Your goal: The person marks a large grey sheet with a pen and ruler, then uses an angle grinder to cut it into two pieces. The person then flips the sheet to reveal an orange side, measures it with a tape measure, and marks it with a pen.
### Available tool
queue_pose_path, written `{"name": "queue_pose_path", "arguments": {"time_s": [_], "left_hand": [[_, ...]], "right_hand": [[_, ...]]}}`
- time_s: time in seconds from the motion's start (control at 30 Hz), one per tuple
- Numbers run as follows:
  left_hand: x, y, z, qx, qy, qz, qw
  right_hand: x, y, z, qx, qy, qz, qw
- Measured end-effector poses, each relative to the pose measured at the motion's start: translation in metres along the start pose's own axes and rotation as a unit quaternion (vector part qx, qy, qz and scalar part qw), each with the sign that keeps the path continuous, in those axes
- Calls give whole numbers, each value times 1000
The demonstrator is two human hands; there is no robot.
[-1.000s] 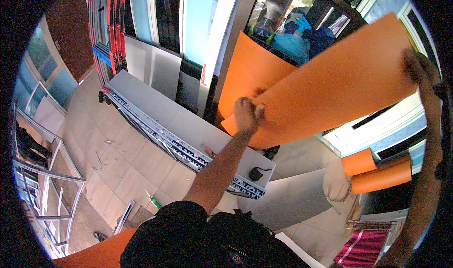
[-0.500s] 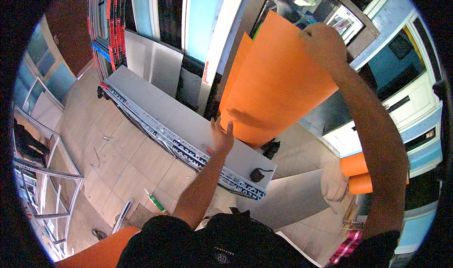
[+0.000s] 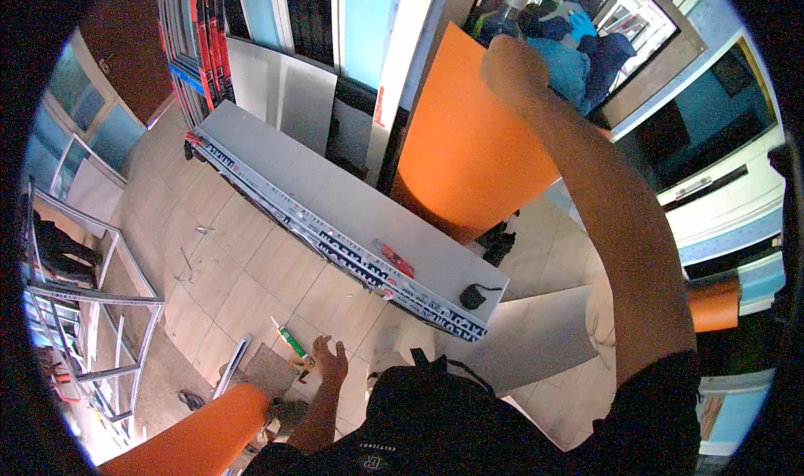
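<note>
A curved orange sheet [image 3: 469, 149] stands upright ahead of me, beside a white-framed panel. My right hand [image 3: 512, 67] is closed over its upper edge, with the arm reaching across the sheet's right side; the fingertips are partly hidden. Low in the view, my left hand [image 3: 330, 361] is off the sheet, fingers spread and holding nothing. Just beyond that hand, a green and white sealant tube [image 3: 289, 340] lies on the floor. Another curved orange sheet [image 3: 197, 432] comes in at the lower left, near my left forearm.
A long grey board [image 3: 335, 195] with taped metal profiles along its edge crosses the middle. On it rest a red tool [image 3: 394, 260] and a small black object [image 3: 480, 297]. A pale curved sheet [image 3: 536, 338] lies at right. Metal frames [image 3: 92, 296] stand left.
My left hand has let go of the orange sheet's lower edge and dropped down toward me. My right hand has shifted left with the sheet's top.
</note>
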State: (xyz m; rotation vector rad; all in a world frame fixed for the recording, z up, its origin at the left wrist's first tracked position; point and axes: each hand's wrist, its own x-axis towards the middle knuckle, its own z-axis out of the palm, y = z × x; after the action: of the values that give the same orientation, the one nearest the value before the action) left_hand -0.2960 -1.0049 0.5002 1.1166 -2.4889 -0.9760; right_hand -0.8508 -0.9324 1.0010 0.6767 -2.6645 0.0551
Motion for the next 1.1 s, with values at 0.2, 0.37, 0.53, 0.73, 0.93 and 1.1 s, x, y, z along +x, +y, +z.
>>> {"name": "queue_pose_path", "arguments": {"time_s": [0.2, 0.37, 0.53, 0.73, 0.93, 1.1], "left_hand": [[-26, -64, -1, 69, -36, -46, 996], [-34, -95, 16, 136, -70, 12, 988], [-11, -128, 38, 217, -322, 167, 906], [31, -118, 42, 78, -377, 38, 922], [81, -75, 37, 193, -447, 130, 864], [117, -68, 67, 211, -519, 265, 785]], "right_hand": [[7, 10, 19, -15, -12, -46, 999], [-19, 4, 22, 26, 104, -112, 988], [-98, 39, 17, 30, 44, -208, 977], [-269, 100, 27, -42, 16, -244, 969], [-540, 123, 65, 107, -220, 138, 960], [-833, 74, 88, 184, -217, 590, 756]]}}
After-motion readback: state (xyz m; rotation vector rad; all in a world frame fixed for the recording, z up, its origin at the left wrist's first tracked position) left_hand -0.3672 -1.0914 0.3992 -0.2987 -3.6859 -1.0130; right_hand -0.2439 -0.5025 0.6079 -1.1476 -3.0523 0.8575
